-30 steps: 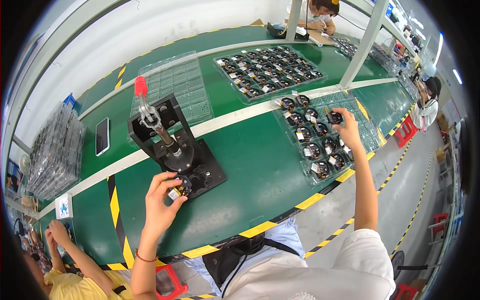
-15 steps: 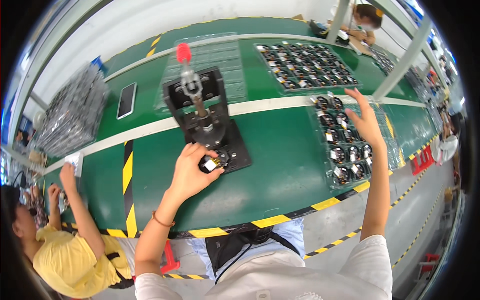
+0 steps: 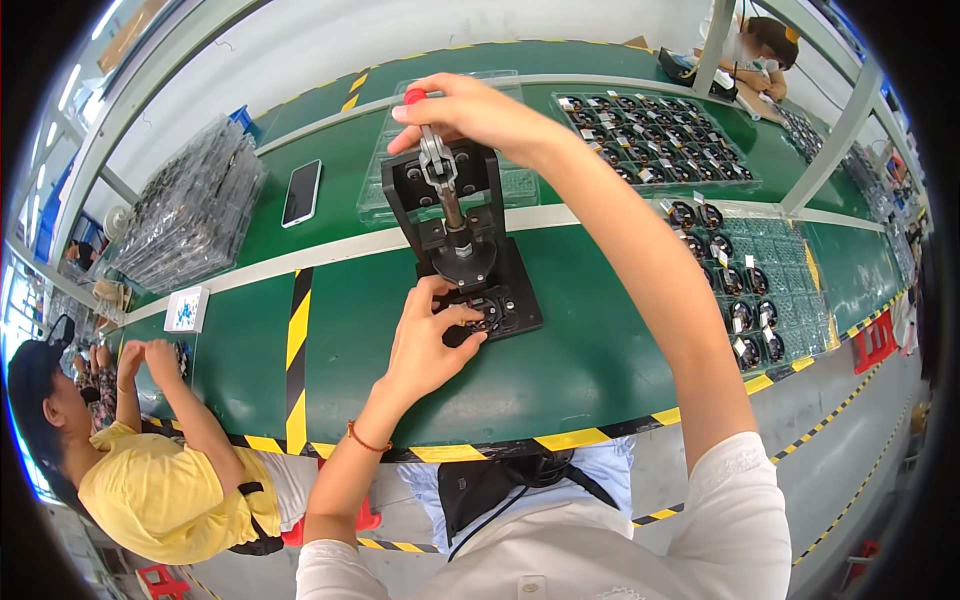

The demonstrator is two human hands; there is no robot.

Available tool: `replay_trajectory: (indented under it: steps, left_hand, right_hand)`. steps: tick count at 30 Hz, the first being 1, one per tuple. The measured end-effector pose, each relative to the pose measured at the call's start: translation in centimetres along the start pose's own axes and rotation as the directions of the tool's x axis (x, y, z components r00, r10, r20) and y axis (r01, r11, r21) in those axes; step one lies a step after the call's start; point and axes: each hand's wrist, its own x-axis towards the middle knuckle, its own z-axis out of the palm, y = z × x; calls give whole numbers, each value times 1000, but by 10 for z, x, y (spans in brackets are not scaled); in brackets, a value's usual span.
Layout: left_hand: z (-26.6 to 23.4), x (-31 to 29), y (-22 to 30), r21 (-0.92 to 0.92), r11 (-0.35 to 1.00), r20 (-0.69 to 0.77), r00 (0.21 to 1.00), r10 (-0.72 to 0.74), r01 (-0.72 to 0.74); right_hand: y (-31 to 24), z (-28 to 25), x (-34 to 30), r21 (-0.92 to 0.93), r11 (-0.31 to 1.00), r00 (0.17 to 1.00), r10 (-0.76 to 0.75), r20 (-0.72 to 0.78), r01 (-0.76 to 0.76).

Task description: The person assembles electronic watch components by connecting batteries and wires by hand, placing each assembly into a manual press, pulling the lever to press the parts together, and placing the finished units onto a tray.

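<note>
A black toggle press (image 3: 443,185) stands upright on its dark base plate (image 3: 526,300) at the middle of the bench. Its red-tipped lever (image 3: 414,96) points up, and my right hand (image 3: 480,118) is closed round that tip from above. Under the plunger sits a round black electronic part (image 3: 490,312). My left hand (image 3: 430,345) grips this part at its left side with bent fingers and thumb, which partly cover it.
A clear tray (image 3: 790,265) of similar round parts lies to the right, with a fuller tray (image 3: 655,138) behind it. Stacked clear trays (image 3: 195,200) and a phone (image 3: 302,193) are at the left. A co-worker in yellow (image 3: 165,490) sits at left; another person (image 3: 765,50) works far right.
My right hand has gone from above the right-hand tray to the press lever and closed on its red tip. My left hand stays at the round part under the plunger. The view has shifted slightly.
</note>
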Motion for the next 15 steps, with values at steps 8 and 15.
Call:
replay_trajectory:
  steps: [8, 15]
  left_hand:
    - [3, -10, -3, 32, 996, -102, 992, -80, 84]
    - [2, -11, 7, 165, 986, -233, 972, 29, 10]
  right_hand:
    - [-12, 38, -58, -251, 731, 739, -669, -80, 634]
    - [49, 68, -97, -372, 598, 648, -761, 14, 710]
